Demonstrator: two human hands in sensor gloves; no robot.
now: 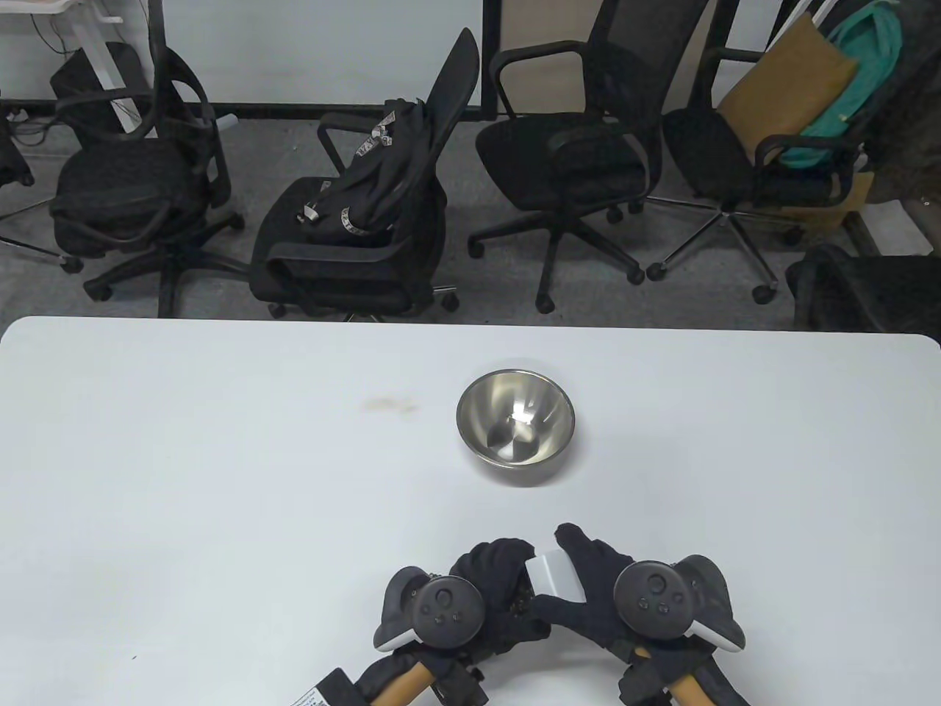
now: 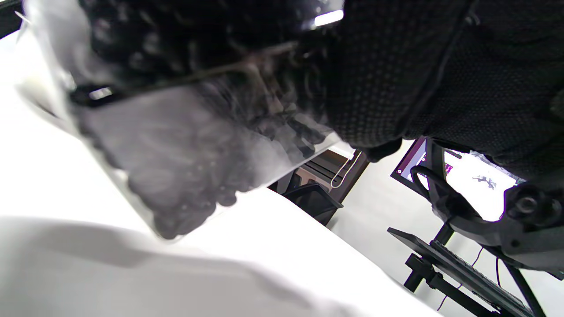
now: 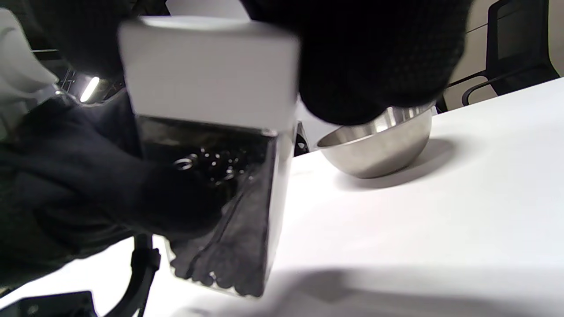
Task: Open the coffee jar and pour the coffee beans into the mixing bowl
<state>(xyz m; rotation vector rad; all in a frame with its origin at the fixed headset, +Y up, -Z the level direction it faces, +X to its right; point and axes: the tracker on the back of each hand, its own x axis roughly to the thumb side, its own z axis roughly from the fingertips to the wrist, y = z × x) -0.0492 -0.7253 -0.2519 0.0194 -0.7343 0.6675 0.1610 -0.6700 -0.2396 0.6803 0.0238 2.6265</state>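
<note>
Table view: near the front edge of the white desk, left hand wrapped around the body of a clear coffee jar, fingers closed on it; right hand gripping the jar's white lid between thumb and forefinger, lid seated on the jar and tipped toward the right. Steel mixing bowl upright farther back at mid-desk, well apart from both hands, nothing visible inside but glare. Faint brownish smudge on the desk left of the bowl. Beyond the far edge, a row of black office chairs, one carrying a black backpack, another a teal bag. Left wrist view: jar blurred and tilted, its lower corner raised off the desk, dark coffee beans heaped against the clear wall; gloved left-hand fingers pressed on the jar's side. Monitor and black stand in the background. Right wrist view: white lid capping the jar, right-hand fingers clamped over its top and far side; left hand closed around the clear body from the near side; beans settled in the bottom. Bowl on the desk behind the jar, partly hidden by the right glove.
</note>
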